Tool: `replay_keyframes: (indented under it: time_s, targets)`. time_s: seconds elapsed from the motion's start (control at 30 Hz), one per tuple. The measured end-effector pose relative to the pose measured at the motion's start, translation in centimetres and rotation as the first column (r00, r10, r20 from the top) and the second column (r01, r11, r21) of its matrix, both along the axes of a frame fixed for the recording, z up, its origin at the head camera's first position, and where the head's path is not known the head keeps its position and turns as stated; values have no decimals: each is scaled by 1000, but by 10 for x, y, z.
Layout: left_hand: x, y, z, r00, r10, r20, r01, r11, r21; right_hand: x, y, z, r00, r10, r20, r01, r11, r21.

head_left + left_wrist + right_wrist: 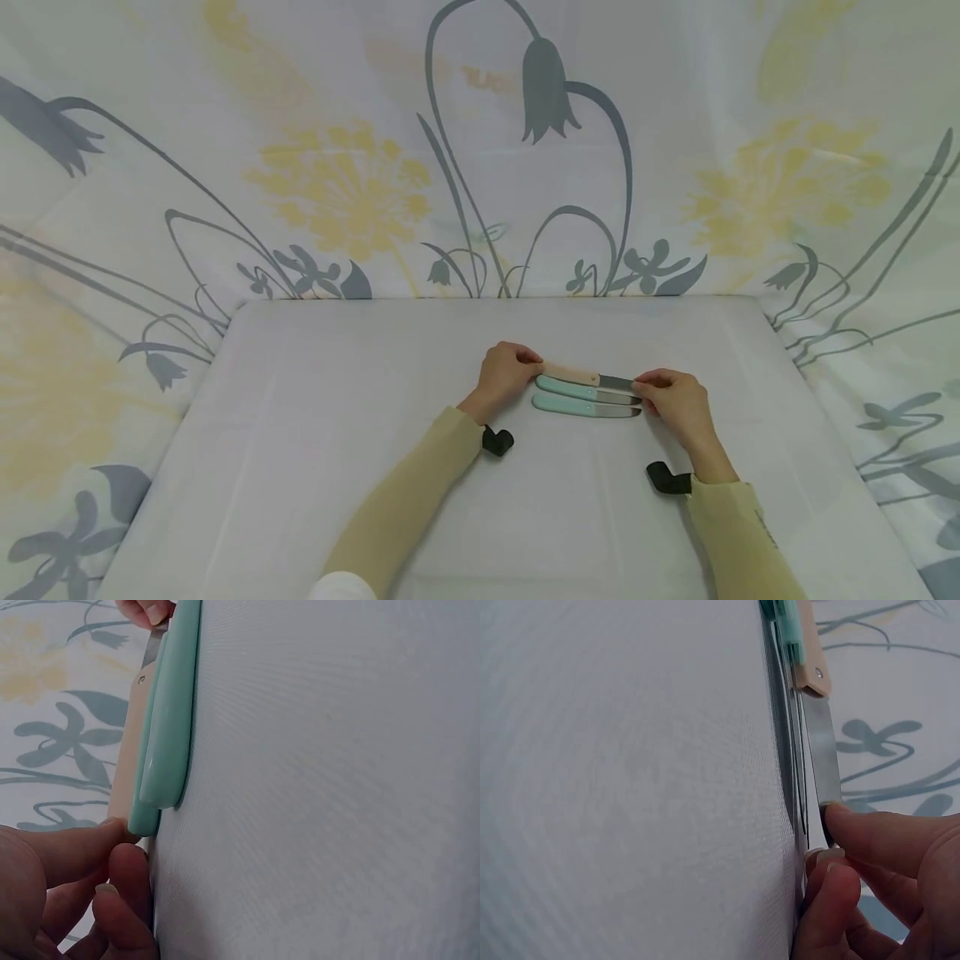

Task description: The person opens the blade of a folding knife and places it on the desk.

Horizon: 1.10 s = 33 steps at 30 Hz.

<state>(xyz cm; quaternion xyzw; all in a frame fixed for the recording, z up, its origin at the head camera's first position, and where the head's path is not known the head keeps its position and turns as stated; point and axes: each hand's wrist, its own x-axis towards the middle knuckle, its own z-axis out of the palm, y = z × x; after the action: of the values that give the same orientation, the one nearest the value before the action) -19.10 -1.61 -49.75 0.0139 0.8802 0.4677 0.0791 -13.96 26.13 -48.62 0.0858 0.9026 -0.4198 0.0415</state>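
Observation:
Three knives lie side by side on the white table. The farthest, a knife with a beige handle (572, 374), is pinched at both ends. My left hand (508, 372) grips its handle end between thumb and fingers, while my right hand (675, 402) pinches the tip of its blade (823, 750). Just nearer is a knife with a mint-green handle (566, 387), and a second mint-green knife (564, 405) lies nearest, both with dark tips pointing right. In the left wrist view the green handle (169, 727) partly covers the beige one.
White cloth covers the table (337, 467). Behind and beside it hangs a floral curtain (360, 192) with grey and yellow flowers. A black wrist camera (497, 441) sits at the left cuff and another black camera (667, 478) at the right cuff.

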Motion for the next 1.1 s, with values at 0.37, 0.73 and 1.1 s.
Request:
replay_keyframes:
  time_s: [0.37,0.73,1.1]
  targets:
    - [0,1,-1,1000,-9,-8,9,1000,-22,-2,1,-6,1000,-18,-23,18,1000,16]
    - [2,1,1,1000,-3,-10,2,999,-39,-2,1,-2,1000,-9,-14,10,997,70]
    - [6,-8,8,1000,-7,-30,8,999,46,2,-2,8,993,26,-117,-12,993,120]
